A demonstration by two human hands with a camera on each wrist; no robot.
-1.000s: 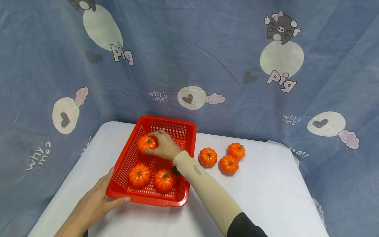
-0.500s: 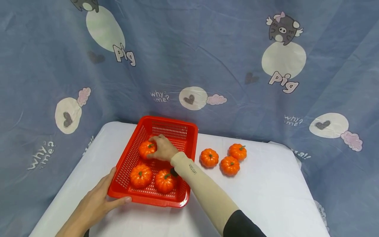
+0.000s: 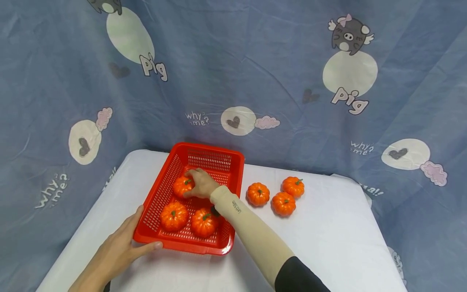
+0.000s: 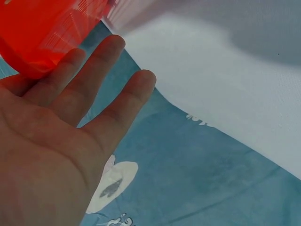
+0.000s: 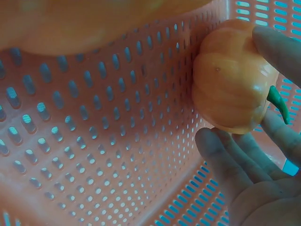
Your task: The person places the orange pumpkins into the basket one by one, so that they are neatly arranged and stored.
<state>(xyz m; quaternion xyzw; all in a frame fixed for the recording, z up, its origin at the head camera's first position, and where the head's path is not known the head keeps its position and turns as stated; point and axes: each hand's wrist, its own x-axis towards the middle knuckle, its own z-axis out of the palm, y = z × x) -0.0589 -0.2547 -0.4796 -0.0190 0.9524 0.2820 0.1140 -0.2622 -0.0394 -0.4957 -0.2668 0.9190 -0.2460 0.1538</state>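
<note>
The right hand (image 3: 200, 184) sits inside the red basket (image 3: 233, 162), its fingers curled round a small orange pumpkin (image 3: 182, 185) that rests on the basket floor toward the far left corner. In the head view the pumpkin lies at about nine o'clock from the palm, with its green stem up and tilted toward the fingers. Two more pumpkins (image 3: 173, 215) lie at six o'clock of it, along the near wall. The left hand (image 3: 120, 247) steadies the basket's near-left corner, fingers straight along the side and thumb on the rim. Three pumpkins (image 3: 258, 194) sit on the white table (image 3: 328, 243) at three o'clock of the basket.
</note>
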